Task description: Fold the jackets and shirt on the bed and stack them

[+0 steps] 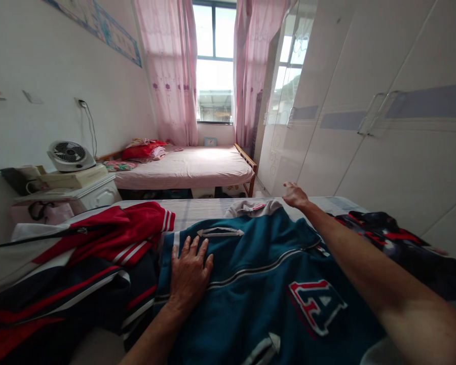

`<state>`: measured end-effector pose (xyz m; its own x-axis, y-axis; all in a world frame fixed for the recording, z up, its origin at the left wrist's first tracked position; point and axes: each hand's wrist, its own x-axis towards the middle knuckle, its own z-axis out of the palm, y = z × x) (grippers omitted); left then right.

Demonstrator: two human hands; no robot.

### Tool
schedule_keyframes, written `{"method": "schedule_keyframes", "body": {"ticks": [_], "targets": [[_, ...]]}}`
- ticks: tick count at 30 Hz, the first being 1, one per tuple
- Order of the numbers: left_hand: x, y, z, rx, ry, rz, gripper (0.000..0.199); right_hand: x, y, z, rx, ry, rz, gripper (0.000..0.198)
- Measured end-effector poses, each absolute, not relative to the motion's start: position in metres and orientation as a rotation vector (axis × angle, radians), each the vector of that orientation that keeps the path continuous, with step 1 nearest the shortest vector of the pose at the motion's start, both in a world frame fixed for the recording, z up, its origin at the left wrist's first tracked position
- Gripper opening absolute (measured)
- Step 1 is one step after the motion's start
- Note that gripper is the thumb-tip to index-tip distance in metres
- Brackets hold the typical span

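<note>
A teal zip-up jacket (243,284) with a letter A patch lies spread on the near bed, its zip running crosswise. At the far side, its grey sleeve (237,209) shows beside a small red tag. My left hand (190,266) rests flat on the jacket near its striped hem, fingers spread and nothing held. My right hand (295,195) is stretched past the jacket's far right part, near the bed's far edge. Its fingers are partly extended and apart, with nothing visible in them. Whether it touches cloth is unclear.
Red, white and navy clothes (129,233) are heaped on the left. Dark clothing with red parts (383,233) lies on the right. Beyond stands another bed (197,167) under a window. A fan (69,154) sits on a cabinet; a white wardrobe (338,152) lines the right.
</note>
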<state>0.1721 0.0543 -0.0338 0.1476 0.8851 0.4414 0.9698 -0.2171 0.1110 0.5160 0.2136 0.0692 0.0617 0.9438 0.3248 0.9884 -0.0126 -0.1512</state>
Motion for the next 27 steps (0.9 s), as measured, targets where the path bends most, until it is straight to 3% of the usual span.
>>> {"method": "schedule_keyframes", "body": {"ticks": [8, 13, 19, 27], "targets": [[0.174, 0.054, -0.033, -2.245, -1.833, -0.602, 0.044, 0.454, 0.219, 0.038, -1.853, -2.241, -0.074, 0.045], [0.173, 0.055, -0.033, -2.234, -1.831, -0.583, 0.044, 0.415, 0.235, 0.015, -1.834, -2.303, 0.051, 0.061], [0.176, 0.053, -0.030, -2.216, -1.873, -0.614, 0.042, 0.407, 0.256, 0.009, -1.961, -2.071, 0.135, 0.018], [0.175, 0.055, -0.032, -2.215, -1.908, -0.572, 0.043, 0.439, 0.273, 0.052, -1.892, -1.607, 0.173, 0.042]]}}
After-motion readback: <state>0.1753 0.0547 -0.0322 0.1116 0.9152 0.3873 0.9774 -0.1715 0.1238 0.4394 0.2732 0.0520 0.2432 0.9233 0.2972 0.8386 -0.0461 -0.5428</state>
